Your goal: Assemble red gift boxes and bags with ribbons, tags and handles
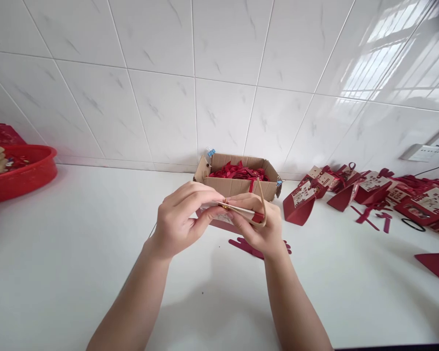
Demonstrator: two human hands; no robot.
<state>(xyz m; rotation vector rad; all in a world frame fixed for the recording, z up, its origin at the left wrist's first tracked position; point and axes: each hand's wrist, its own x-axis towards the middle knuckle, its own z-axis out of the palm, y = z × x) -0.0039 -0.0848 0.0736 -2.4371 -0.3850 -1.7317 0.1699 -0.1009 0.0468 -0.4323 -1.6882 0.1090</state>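
Both the left hand (179, 217) and the right hand (258, 224) had their fingers pinched on a flattened red-and-cream paper bag (237, 213), held above the white surface (76, 253) before a cardboard box (237, 181).

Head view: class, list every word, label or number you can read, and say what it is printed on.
No text can be read.
Red gift bags: pale printed labels, too small and blurred.
Folded bag held by left hand and right hand: print hidden.
Cardboard box: no print visible.
Red basin: none.
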